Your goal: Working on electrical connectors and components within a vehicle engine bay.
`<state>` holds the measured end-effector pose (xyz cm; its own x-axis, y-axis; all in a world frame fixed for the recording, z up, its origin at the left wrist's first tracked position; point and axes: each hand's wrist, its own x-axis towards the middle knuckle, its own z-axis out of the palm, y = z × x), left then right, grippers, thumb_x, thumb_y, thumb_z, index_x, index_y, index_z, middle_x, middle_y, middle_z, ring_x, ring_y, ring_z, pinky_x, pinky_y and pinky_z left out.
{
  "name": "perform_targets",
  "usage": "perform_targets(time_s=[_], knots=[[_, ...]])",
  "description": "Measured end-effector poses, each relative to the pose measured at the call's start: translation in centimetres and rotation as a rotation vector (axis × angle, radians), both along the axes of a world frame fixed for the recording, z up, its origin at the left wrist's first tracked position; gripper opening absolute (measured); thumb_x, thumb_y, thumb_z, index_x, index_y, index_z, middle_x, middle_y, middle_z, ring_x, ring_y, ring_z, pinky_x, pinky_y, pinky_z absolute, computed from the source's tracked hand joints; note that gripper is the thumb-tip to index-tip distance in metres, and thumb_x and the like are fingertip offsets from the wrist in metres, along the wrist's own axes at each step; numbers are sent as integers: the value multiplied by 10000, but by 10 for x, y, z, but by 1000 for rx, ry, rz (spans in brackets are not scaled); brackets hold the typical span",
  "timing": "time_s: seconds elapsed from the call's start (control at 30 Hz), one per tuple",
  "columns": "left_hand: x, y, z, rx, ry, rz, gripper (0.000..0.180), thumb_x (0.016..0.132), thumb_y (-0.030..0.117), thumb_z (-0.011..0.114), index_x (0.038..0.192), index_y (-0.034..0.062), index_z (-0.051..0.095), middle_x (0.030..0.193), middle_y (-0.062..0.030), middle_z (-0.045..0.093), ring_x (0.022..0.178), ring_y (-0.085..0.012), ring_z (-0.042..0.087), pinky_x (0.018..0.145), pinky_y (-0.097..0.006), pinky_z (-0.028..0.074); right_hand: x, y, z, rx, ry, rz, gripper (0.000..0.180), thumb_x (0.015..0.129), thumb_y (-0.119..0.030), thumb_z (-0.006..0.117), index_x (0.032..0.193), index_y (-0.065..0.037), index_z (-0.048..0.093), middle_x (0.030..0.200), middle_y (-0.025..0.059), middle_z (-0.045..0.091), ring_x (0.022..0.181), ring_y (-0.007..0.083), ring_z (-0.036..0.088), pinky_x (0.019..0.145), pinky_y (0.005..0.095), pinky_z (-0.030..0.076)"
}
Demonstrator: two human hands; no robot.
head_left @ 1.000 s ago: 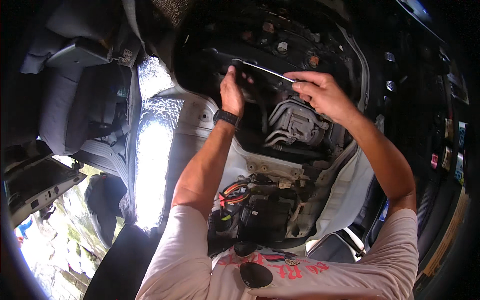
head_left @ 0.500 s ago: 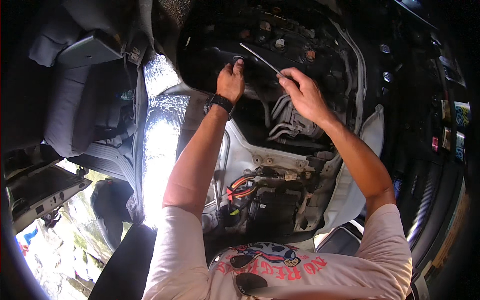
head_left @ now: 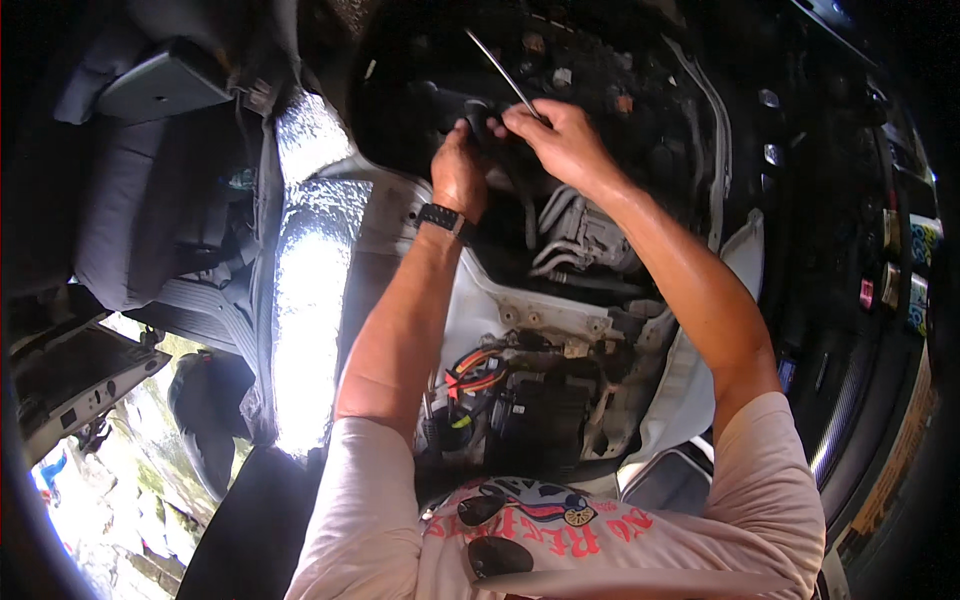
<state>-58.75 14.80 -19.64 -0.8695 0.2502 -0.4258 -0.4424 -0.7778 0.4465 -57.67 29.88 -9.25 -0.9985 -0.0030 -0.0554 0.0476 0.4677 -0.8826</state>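
Over the dark engine bay (head_left: 420, 130), my left hand (head_left: 460, 178) has its fingers closed around the side of a black hose-like part (head_left: 478, 118). The fingertips lie partly in shadow. My right hand (head_left: 562, 140) grips a long slim metal-shafted tool (head_left: 498, 70), whose shaft slants up and to the left past the fingers; its handle end is hidden in the palm. The right fingertips reach the right side of the same black part, close to the left fingers. Below the right hand sits a grey metal engine unit with pipes (head_left: 590, 235).
Nearer me are a black box (head_left: 535, 415) and red and orange wires (head_left: 470, 372). Silver foil insulation (head_left: 320, 260) runs down the left, beside a tipped dark seat (head_left: 130, 220). A pale panel edge (head_left: 735, 270) and dark dashboard (head_left: 830, 330) stand right.
My right hand has moved left and up, bringing its fingers and the tool to the black part beside my left hand. The left hand stays nearly in place, and the view has shifted slightly.
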Motion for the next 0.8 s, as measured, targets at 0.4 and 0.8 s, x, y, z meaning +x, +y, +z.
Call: perform_targets(time_s=[0.4, 0.8], knots=[[54, -71, 116, -452, 310, -318, 369, 1123, 360, 737, 1174, -5, 758, 1074, -104, 825, 980, -187, 795, 912, -334, 630, 143, -52, 37, -209, -334, -50, 308, 1116, -306, 688, 1181, -12, 754, 815, 81, 717, 738, 167, 634, 698, 381, 524], [19, -47, 19, -623, 169, -173, 479, 1070, 191, 798, 1460, -39, 640, 1351, -192, 754, 1198, -297, 767, 1051, -425, 651, 284, 25, -2, 447, -77, 153, 232, 1055, -253, 735, 1104, -28, 761, 993, 193, 760, 978, 426, 748, 833, 514, 593]])
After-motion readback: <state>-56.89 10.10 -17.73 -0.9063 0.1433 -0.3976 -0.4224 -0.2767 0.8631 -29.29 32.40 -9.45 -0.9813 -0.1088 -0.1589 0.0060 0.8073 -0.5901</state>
